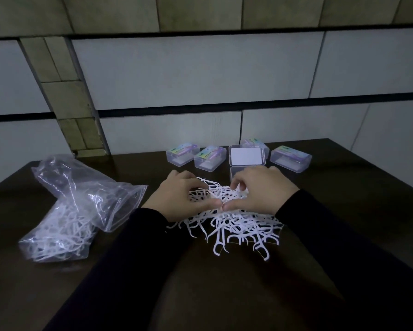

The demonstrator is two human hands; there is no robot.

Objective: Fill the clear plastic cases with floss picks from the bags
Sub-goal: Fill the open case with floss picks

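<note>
Fingers of both hands curled, gathering floss picks point(227, 218) heaped on dark wooden table point(344, 187); tiled wall point(200, 80) behind.

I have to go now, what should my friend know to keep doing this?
Left hand and right hand: both gathering floss picks from the loose pile on the dark table.
Open clear case stands just behind the hands, lid up; its inside is hidden.
Four closed cases with labels sit around it, e.g..
Bag of picks lies to the left, still part full.
Left: fill the open case, close it.
</note>
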